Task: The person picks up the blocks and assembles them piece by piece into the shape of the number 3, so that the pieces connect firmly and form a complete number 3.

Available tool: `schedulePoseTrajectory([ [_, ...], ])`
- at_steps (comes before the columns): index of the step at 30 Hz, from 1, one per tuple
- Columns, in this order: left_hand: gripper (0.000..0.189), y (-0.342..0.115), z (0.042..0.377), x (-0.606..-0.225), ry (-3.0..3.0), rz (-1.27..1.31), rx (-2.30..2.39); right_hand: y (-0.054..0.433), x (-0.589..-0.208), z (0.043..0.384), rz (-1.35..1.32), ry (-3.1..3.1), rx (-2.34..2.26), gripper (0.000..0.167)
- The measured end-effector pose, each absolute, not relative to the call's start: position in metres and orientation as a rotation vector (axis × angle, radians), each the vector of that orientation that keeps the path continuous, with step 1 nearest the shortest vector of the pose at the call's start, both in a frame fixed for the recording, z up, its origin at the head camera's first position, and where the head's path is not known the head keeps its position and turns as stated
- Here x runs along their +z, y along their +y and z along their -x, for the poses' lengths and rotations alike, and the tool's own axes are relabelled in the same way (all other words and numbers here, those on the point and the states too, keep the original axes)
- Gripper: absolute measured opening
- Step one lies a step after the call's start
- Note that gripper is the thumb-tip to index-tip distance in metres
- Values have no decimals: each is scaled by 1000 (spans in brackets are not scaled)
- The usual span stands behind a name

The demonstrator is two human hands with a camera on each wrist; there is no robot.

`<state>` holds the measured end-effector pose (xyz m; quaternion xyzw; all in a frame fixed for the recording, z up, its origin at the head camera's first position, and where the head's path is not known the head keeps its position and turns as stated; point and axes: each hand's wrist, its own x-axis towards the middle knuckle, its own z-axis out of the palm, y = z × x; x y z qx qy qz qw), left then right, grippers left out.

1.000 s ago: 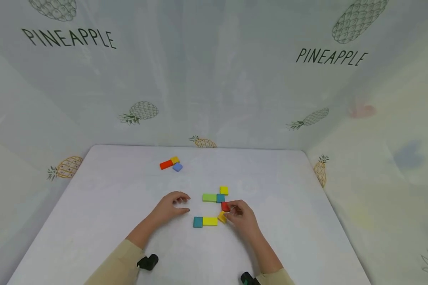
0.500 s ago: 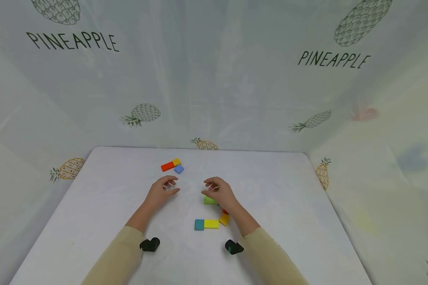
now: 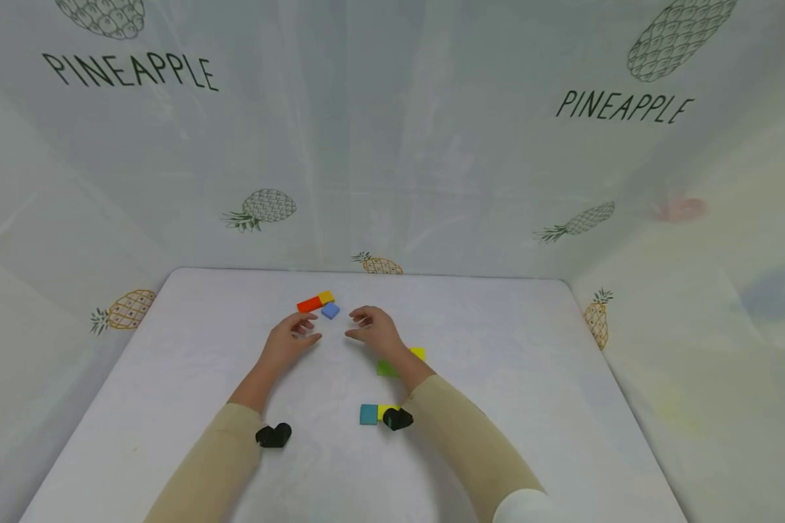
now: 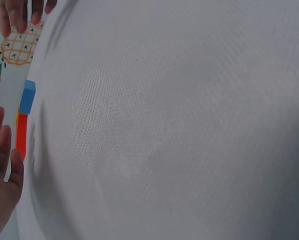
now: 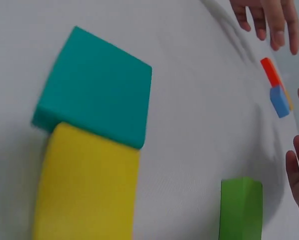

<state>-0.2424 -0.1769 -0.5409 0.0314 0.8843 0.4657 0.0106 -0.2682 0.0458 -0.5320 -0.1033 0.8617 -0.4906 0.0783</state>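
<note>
Facing each other over the table (image 3: 340, 465), my left hand (image 3: 284, 343) and right hand (image 3: 376, 333) each have curved fingers held apart from the thumb. The blue block (image 3: 330, 311) lies at two o'clock from my left hand and ten o'clock from my right. The red block (image 3: 310, 305) is at one o'clock from my left hand; I can't tell whether my fingertips touch it. The orange block (image 3: 326, 297) meets red's two o'clock end. From my right hand, the green block (image 3: 385, 369), partly hidden by my wrist (image 3: 411, 365), is at five o'clock, the yellow block (image 3: 419, 353) at four, the teal block (image 3: 368, 415) at six, with a second yellow block (image 3: 383, 410) against its three o'clock side.
</note>
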Motion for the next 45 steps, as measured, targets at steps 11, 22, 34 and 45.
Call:
schedulePoseTrajectory([
  [11, 44, -192, 238, -538, 2758, -119, 1434, 21, -542, 292, 371, 2690, -1261, 41],
  [22, 44, -197, 229, -530, 2756, -125, 1447, 4, -550, 308, 385, 2745, -1200, 42],
  [34, 42, -195, 222, -526, 2741, -156, 1525, -9, -557, 317, 335, 2875, -820, 46],
  [45, 42, -197, 222, -531, 2738, -139, 1522, -8, -550, 316, 353, 2856, -766, 46],
])
